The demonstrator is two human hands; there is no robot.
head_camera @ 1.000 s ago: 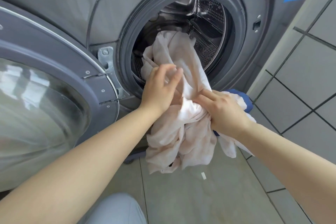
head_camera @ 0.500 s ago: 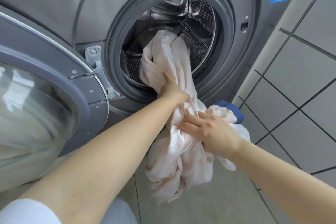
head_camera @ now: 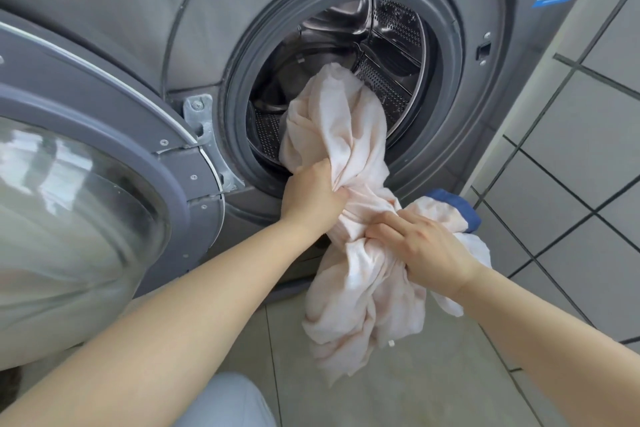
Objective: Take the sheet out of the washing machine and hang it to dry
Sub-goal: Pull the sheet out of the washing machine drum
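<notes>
From the head camera, the grey washing machine fills the upper part of the view, its round door swung wide to the left of the drum opening. The pale pink sheet trails out of the drum, over the rubber seal at the lower edge of the opening, and hangs in a twisted bundle down in front of the machine toward the tiled floor.

The left hand sits right at the lower rim of the opening, its grip closed round a bunched fold of the sheet. The right hand is just below and to the right of it, in front of the machine's base, fingers curled into the gathered cloth, holding it too. The two hands are close together but not touching.

Behind the right hand, beside the machine's lower right corner, something blue peeks out from under the sheet; I cannot tell what it is. White wall tiles stand to the right of the machine.
</notes>
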